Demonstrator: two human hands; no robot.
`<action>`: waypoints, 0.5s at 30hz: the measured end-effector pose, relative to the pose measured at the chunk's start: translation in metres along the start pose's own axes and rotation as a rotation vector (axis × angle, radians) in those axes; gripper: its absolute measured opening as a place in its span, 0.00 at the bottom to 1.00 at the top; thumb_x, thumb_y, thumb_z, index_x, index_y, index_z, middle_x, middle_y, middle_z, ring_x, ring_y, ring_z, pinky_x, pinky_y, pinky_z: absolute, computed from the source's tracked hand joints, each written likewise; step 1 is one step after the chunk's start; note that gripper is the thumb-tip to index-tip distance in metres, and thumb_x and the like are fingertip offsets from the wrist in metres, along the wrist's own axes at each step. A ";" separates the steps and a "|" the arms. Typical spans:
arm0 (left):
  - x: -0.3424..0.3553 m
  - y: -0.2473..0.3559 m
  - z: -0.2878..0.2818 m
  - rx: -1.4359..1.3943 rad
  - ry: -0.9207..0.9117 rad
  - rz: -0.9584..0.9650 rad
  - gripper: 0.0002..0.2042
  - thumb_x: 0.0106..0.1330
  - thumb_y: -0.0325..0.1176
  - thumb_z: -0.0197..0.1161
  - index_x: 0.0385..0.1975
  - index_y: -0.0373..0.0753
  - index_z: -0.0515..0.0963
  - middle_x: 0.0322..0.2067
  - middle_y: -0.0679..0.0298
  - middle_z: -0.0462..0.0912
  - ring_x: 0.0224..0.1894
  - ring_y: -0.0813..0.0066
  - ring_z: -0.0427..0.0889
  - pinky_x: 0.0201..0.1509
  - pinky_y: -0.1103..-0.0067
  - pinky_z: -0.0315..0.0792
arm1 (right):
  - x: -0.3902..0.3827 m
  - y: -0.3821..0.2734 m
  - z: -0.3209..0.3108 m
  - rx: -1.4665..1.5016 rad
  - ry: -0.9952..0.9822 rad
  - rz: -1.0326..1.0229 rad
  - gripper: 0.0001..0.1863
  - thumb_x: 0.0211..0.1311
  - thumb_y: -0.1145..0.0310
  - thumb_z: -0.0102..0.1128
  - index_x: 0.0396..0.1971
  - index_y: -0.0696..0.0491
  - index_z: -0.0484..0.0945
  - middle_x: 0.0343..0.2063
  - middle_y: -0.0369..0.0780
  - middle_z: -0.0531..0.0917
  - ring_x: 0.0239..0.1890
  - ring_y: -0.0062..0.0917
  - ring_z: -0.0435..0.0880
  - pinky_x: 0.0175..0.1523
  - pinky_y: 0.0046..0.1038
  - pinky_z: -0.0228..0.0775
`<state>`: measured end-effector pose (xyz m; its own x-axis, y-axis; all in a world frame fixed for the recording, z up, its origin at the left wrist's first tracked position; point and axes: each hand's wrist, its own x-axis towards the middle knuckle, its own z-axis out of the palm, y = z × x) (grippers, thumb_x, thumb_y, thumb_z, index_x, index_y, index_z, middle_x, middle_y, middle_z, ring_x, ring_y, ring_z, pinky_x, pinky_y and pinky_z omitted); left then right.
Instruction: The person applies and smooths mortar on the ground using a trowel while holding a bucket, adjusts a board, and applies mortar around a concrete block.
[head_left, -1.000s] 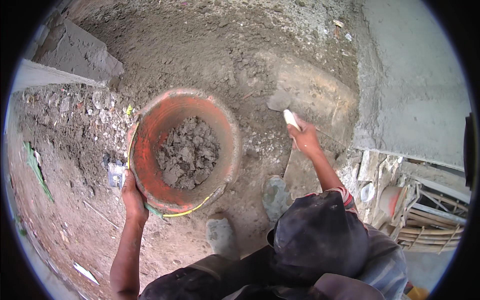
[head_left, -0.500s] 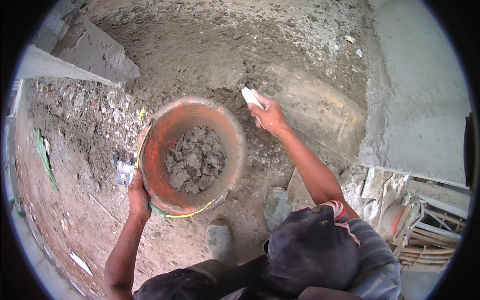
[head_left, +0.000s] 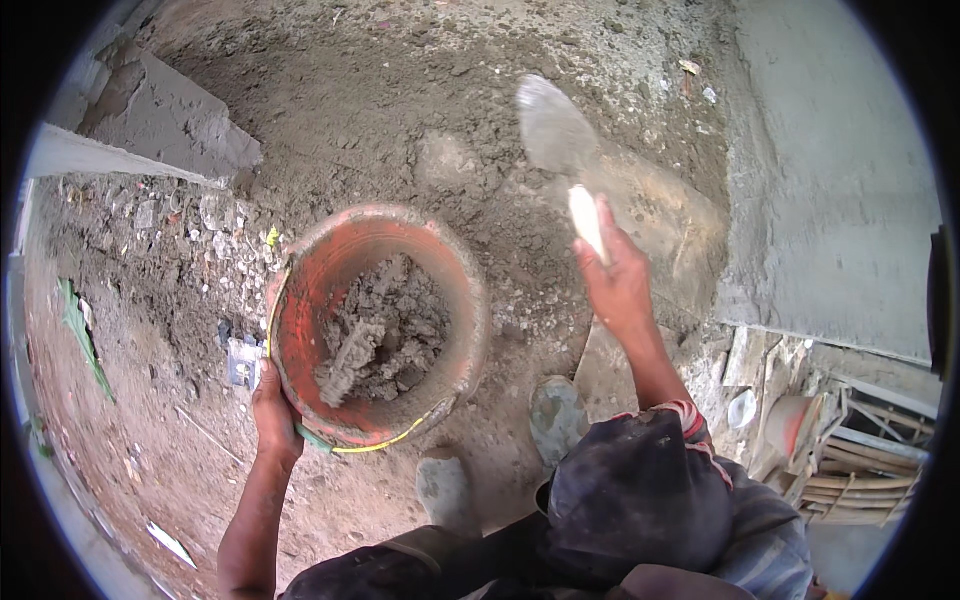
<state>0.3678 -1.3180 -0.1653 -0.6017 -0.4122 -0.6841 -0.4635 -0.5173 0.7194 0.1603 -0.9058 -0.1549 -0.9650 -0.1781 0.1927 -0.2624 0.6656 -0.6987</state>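
Observation:
An orange-red bucket [head_left: 300,330], its rim caked in grey, stands in front of me with a heap of grey mortar [head_left: 395,315] inside. My left hand [head_left: 272,405] grips the near-left side of its rim, thumb on top; the other fingers are hidden below. A thin yellow and green handle [head_left: 375,447] lies along that rim. To the right of the bucket, my right hand [head_left: 618,275] is closed round the white handle of a trowel [head_left: 556,125]. The blade, blurred by motion, points away from me above the wet mortar on the ground.
A flat board [head_left: 665,225] smeared with mortar lies under the trowel. Grey concrete [head_left: 830,180] runs along the right, and a broken concrete block [head_left: 175,115] stands at far left. My two mud-covered boots [head_left: 556,418] are close behind the bucket. Bundled poles [head_left: 860,485] lie at lower right.
My right hand has swung the trowel right and toward me, bringing its blade into sight. The mortar in the bucket has shifted, with a lump now at its near left. My left hand stays on the rim.

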 end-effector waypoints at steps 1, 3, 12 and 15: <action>-0.001 0.000 0.000 0.029 -0.015 -0.002 0.31 0.76 0.56 0.46 0.61 0.31 0.69 0.56 0.54 0.77 0.57 0.64 0.77 0.63 0.69 0.70 | 0.003 0.023 -0.006 0.063 0.042 0.214 0.31 0.68 0.66 0.60 0.68 0.59 0.64 0.42 0.48 0.83 0.28 0.24 0.83 0.27 0.29 0.75; 0.004 -0.005 0.000 0.067 -0.010 -0.028 0.31 0.76 0.56 0.46 0.61 0.31 0.69 0.56 0.54 0.77 0.57 0.65 0.77 0.63 0.69 0.70 | 0.004 0.052 0.008 0.133 -0.047 0.587 0.30 0.69 0.66 0.57 0.68 0.60 0.63 0.46 0.51 0.83 0.31 0.26 0.84 0.29 0.30 0.77; -0.003 -0.006 -0.002 0.044 0.032 0.028 0.31 0.76 0.57 0.46 0.61 0.31 0.69 0.57 0.55 0.76 0.57 0.66 0.76 0.64 0.69 0.69 | 0.116 0.036 0.158 0.316 -0.283 0.492 0.34 0.63 0.65 0.62 0.67 0.62 0.64 0.34 0.48 0.85 0.18 0.27 0.80 0.27 0.30 0.75; 0.000 -0.005 0.003 0.033 -0.023 0.015 0.29 0.76 0.55 0.47 0.60 0.34 0.71 0.55 0.57 0.79 0.55 0.66 0.78 0.61 0.70 0.71 | 0.128 0.033 0.169 0.405 -0.423 0.456 0.34 0.63 0.64 0.62 0.67 0.61 0.65 0.33 0.48 0.85 0.17 0.25 0.79 0.26 0.30 0.74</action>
<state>0.3679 -1.3136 -0.1687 -0.6234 -0.4017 -0.6708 -0.4758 -0.4859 0.7332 0.0273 -1.0294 -0.2696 -0.8760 -0.2659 -0.4023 0.2631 0.4357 -0.8608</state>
